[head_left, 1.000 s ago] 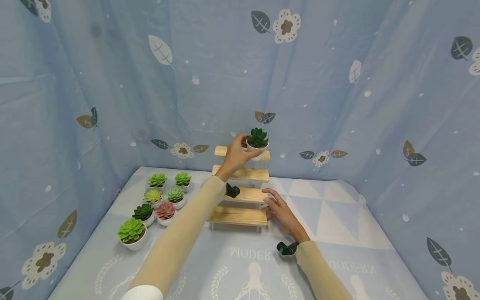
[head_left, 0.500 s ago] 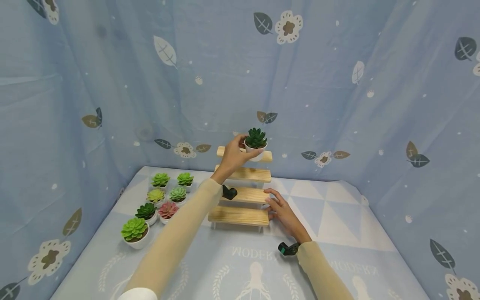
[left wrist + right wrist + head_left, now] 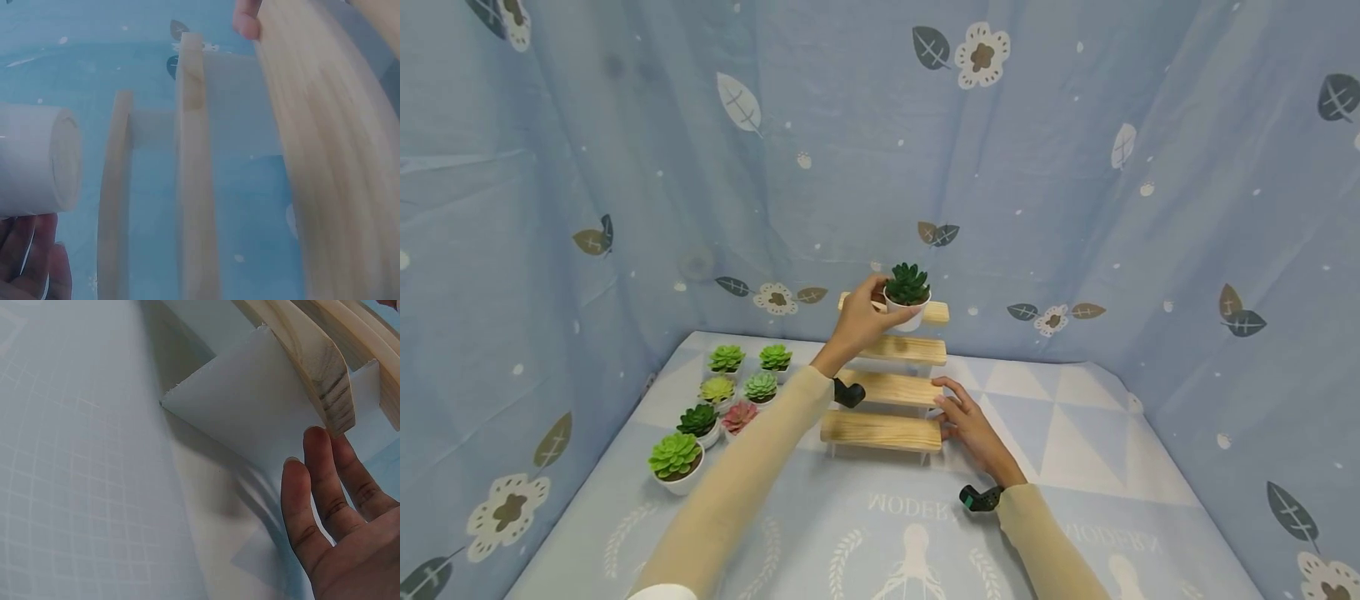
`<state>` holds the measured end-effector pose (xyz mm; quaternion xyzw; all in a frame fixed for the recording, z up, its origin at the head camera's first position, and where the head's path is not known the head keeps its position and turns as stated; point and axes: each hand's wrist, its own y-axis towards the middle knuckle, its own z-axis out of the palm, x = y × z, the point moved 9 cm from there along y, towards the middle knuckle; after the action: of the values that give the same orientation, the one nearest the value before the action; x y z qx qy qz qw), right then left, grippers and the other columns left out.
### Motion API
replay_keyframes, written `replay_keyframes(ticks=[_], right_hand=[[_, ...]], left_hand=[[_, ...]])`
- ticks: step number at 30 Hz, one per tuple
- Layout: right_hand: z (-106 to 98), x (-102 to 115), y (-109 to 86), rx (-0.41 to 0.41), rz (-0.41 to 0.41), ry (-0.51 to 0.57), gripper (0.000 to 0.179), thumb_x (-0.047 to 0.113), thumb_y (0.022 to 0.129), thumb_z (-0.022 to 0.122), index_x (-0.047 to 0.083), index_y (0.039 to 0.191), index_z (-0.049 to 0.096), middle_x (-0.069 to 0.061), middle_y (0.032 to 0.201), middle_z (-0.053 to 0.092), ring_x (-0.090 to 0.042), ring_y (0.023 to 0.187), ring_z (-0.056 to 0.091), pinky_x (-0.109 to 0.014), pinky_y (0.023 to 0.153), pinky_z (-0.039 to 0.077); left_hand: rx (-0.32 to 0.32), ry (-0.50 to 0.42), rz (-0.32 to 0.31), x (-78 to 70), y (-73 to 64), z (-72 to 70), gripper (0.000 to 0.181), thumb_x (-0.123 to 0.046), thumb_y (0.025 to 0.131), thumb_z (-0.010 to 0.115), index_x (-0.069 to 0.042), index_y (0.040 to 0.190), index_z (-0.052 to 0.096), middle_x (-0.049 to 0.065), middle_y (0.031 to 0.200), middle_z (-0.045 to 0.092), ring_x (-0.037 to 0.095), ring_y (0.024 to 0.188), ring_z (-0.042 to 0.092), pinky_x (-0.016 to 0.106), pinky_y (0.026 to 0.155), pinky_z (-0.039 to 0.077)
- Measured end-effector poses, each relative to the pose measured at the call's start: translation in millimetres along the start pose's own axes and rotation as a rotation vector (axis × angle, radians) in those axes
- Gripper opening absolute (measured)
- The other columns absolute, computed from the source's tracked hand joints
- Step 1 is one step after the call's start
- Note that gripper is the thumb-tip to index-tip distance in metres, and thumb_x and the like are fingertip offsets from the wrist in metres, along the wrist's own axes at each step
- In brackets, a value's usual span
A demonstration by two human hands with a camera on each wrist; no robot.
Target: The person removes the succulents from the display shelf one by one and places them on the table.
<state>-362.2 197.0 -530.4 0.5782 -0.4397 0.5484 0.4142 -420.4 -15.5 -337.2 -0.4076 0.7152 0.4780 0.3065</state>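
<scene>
My left hand [image 3: 859, 321] grips a white pot [image 3: 907, 313] with a dark green artificial succulent [image 3: 907, 283]. It hangs in front of the top step of a four-tier wooden plant stand [image 3: 880, 431]. In the left wrist view, the underside of the pot [image 3: 65, 161] shows, apart from the steps. My right hand [image 3: 973, 429] is at the stand's right end, its fingertips touching the lower steps. Under the end of a step [image 3: 334, 394], the extended fingers [image 3: 317, 447] rest in the right wrist view. That hand's thumb is out of sight there.
Several potted succulents stand left of the stand, among them a large bright green one [image 3: 674, 456], a dark green one [image 3: 698, 419] and a pink one [image 3: 740, 417]. The patterned tablecloth [image 3: 820, 517] meets a blue floral curtain [image 3: 850, 167] at the back and sides.
My left hand has shifted the potted succulent slightly left and down relative to the stand. The right hand stays at the stand's end. The head view has turned slightly left.
</scene>
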Motion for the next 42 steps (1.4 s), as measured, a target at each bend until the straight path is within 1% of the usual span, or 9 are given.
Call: replay_keyframes(ticks=[8, 14, 16, 22, 27, 32, 34, 39, 42], right_hand=[[0, -2, 1.1, -0.006, 0.008, 0.006, 0.05, 0.046, 0.103, 0.061, 0.032, 0.149, 0.048, -0.017, 0.128, 0.06, -0.029, 0.099, 0.066, -0.041, 0.074, 0.057], [0, -1, 3.1, -0.004, 0.002, 0.004, 0.05, 0.045, 0.104, 0.061, 0.03, 0.149, 0.047, -0.017, 0.128, 0.059, -0.028, 0.098, 0.066, -0.042, 0.074, 0.057], [0, 0, 3.6, -0.003, 0.0, 0.0, 0.05, 0.045, 0.104, 0.061, 0.03, 0.15, 0.047, -0.016, 0.128, 0.059, -0.027, 0.098, 0.066, -0.042, 0.074, 0.057], [1, -1, 3.6, 0.011, -0.007, 0.026, 0.05, 0.043, 0.105, 0.06, 0.03, 0.151, 0.046, -0.017, 0.129, 0.057, -0.027, 0.098, 0.064, -0.042, 0.076, 0.057], [2, -2, 2.7, 0.018, -0.01, 0.033, 0.048, 0.043, 0.105, 0.059, 0.032, 0.15, 0.046, -0.017, 0.132, 0.055, -0.029, 0.102, 0.064, -0.043, 0.077, 0.057], [3, -1, 2.3, 0.006, -0.003, 0.04, 0.048, 0.045, 0.104, 0.061, 0.032, 0.148, 0.048, -0.017, 0.133, 0.055, -0.029, 0.102, 0.065, -0.043, 0.077, 0.057], [3, -2, 2.7, 0.006, -0.002, 0.043, 0.049, 0.045, 0.104, 0.061, 0.032, 0.149, 0.047, -0.017, 0.133, 0.055, -0.028, 0.101, 0.065, -0.043, 0.077, 0.057], [3, -3, 3.5, 0.01, -0.008, 0.05, 0.049, 0.046, 0.104, 0.061, 0.032, 0.148, 0.048, -0.017, 0.131, 0.056, -0.027, 0.1, 0.065, -0.041, 0.076, 0.057], [2, -2, 2.7, 0.004, -0.013, 0.054, 0.048, 0.046, 0.104, 0.061, 0.032, 0.148, 0.048, -0.018, 0.131, 0.056, -0.027, 0.099, 0.064, -0.04, 0.075, 0.057]], left_hand=[[0.0, 0.032, -0.009, 0.4, -10.7, -10.8, 0.084, -0.055, 0.083, 0.083, -0.014, 0.149, 0.051, 0.004, 0.124, 0.058, 0.021, 0.104, 0.058, 0.043, 0.085, 0.053], [0.006, 0.078, 0.038, -6.4, -18.1, -18.5, 0.078, -0.05, 0.085, 0.083, -0.01, 0.145, 0.053, 0.006, 0.123, 0.059, 0.026, 0.105, 0.059, 0.042, 0.089, 0.052], [0.013, 0.088, 0.039, -6.2, -21.8, -22.0, 0.078, -0.049, 0.085, 0.084, -0.01, 0.145, 0.053, 0.006, 0.123, 0.059, 0.028, 0.105, 0.059, 0.042, 0.09, 0.051], [0.03, 0.083, 0.004, 6.3, -33.3, -33.5, 0.08, -0.054, 0.084, 0.083, -0.013, 0.145, 0.053, 0.004, 0.119, 0.058, 0.027, 0.102, 0.059, 0.044, 0.088, 0.051], [0.027, 0.083, 0.012, 14.2, -41.7, -44.6, 0.078, -0.056, 0.083, 0.083, -0.014, 0.143, 0.055, 0.003, 0.115, 0.058, 0.027, 0.1, 0.06, 0.044, 0.086, 0.051], [0.049, 0.105, 0.022, 16.7, -46.6, -50.6, 0.077, -0.055, 0.084, 0.082, -0.014, 0.143, 0.054, 0.003, 0.114, 0.057, 0.03, 0.1, 0.06, 0.043, 0.086, 0.051], [0.051, 0.116, 0.013, 17.6, -49.4, -53.0, 0.078, -0.053, 0.085, 0.083, -0.013, 0.144, 0.053, 0.004, 0.117, 0.058, 0.034, 0.103, 0.06, 0.043, 0.087, 0.05], [0.054, 0.128, -0.011, 17.2, -57.7, -56.9, 0.079, -0.05, 0.084, 0.084, -0.01, 0.145, 0.053, 0.006, 0.119, 0.058, 0.037, 0.104, 0.059, 0.044, 0.088, 0.05], [0.058, 0.136, -0.009, 15.5, -62.0, -58.5, 0.08, -0.049, 0.083, 0.085, -0.01, 0.144, 0.053, 0.007, 0.118, 0.059, 0.034, 0.102, 0.06, 0.044, 0.087, 0.051]])
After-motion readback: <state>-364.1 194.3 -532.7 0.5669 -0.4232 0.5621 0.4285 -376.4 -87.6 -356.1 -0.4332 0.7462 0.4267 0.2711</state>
